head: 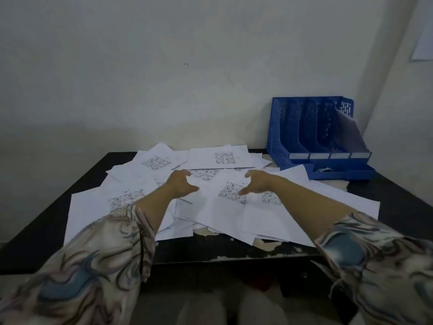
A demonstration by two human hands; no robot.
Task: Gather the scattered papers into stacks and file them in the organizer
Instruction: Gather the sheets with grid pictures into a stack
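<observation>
Head view: the left hand (pixel 180 185) and right hand (pixel 257 182) reach out over the middle of the pile, palms facing each other, fingers and thumbs spread and curled, gripping nothing (whether the fingertips touch the sheets cannot be told). Between and under them lie the scattered papers (pixel 218 214), white sheets with small printed blocks, overlapping at all angles across the dark table (pixel 46 221), whose near edge is chipped. Patterned sleeves (pixel 100 261) cover both forearms. At the table's far right corner, near the wall, stands the blue organizer (pixel 290 134), upright, with one stack of sheets (pixel 346 132) leaning in its rightmost compartment; the other slots look bare.
</observation>
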